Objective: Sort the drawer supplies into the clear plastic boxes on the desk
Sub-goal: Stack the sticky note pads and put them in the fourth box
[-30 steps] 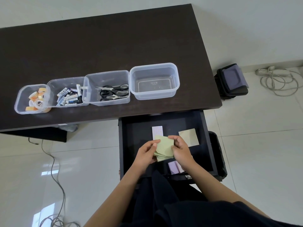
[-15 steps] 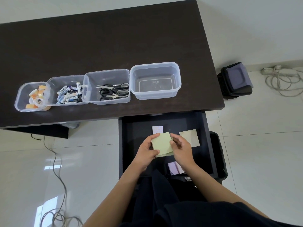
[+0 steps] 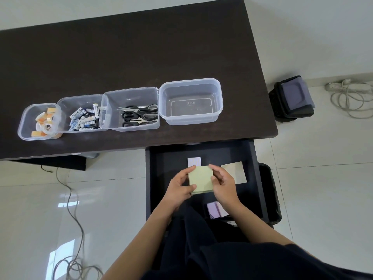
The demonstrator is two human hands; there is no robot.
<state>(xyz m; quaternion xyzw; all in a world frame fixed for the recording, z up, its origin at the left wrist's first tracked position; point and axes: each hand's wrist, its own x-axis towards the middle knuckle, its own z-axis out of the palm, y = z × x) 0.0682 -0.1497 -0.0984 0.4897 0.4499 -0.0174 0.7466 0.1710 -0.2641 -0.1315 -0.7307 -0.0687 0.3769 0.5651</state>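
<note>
Bare forearms, dark clothing (image 3: 222, 259), no rings or watch visible on either grip

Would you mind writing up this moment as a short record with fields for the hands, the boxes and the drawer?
left hand: grips the left edge of the green sticky-note stack
right hand: grips the stack's right edge
stack position: held over the open drawer
drawer contents: yellow pad, white pad, purple notes
leftmost box: tape rolls
second box: batteries
third box: scissors
rightmost box: empty
</note>
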